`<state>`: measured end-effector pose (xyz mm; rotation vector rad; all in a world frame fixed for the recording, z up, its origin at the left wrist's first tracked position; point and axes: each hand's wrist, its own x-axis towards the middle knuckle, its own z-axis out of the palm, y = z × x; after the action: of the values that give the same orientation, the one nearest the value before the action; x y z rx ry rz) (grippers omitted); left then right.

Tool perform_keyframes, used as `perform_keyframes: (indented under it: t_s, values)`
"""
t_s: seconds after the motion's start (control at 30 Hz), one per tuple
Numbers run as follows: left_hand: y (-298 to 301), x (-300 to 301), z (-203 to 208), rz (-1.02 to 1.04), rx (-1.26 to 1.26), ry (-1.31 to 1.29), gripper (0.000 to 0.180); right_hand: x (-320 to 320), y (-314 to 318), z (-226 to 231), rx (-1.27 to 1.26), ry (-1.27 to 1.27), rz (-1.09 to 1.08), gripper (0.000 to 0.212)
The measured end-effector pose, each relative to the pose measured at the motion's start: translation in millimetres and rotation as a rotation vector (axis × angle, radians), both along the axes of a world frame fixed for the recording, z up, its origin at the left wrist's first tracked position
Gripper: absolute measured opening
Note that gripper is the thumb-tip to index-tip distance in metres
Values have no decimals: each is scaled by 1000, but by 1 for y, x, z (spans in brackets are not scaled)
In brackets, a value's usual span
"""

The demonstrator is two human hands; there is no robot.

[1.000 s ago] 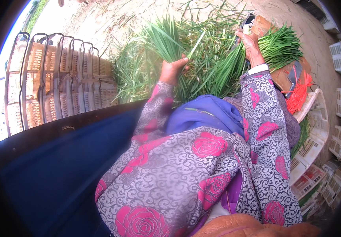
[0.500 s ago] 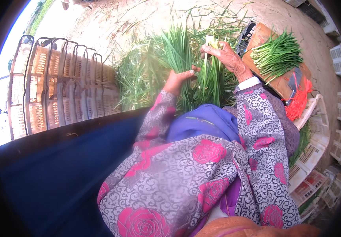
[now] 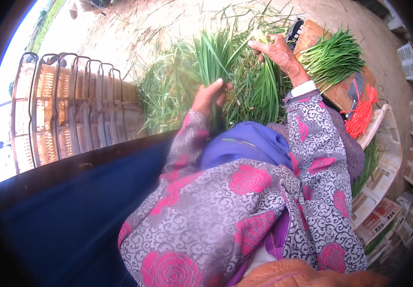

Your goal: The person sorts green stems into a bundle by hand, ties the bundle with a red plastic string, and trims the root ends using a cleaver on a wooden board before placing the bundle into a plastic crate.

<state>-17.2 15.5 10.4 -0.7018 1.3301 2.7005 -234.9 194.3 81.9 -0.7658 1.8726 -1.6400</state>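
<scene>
My left hand [image 3: 210,98] is closed around a bunch of long green chives [image 3: 211,60], whose leaves fan upward above my fist. To its right and a little farther out, my right hand [image 3: 277,53] pinches a second bunch by its pale stem ends. The leaves of that second bunch [image 3: 269,83] hang down below the hand. Beneath both hands lies a loose heap of chive leaves [image 3: 168,86]. A neat pile of chives [image 3: 333,57] rests on a brown board [image 3: 312,36] just right of my right hand.
Red ties [image 3: 361,115] hang at the board's near edge, beside a grey strap or tool. A white plastic crate [image 3: 383,162] with greens stands at my right. More crates [image 3: 411,62] line the far right. Stacked crates [image 3: 72,105] stand at left, behind a dark blue panel [image 3: 82,201].
My right hand has risen slightly with its bunch and moved a little away from my left hand. The left hand has shifted slightly left and down with its chives.
</scene>
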Motion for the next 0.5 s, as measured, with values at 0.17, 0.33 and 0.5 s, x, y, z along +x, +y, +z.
perform_keyframes:
  t_s: [0.17, 0.33, 0.5]
  values:
    - [-10, 1, -7, 98, -50, -69, 20, -43, 17, -48, 212, 238, -263, 35]
    - [-7, -3, -5, 145, -119, -83, 18, -66, 33, -97, 694, 213, -324, 58]
    - [3, -4, -3, 67, -271, -94, 19, -23, 8, -39, -25, -86, -245, 61]
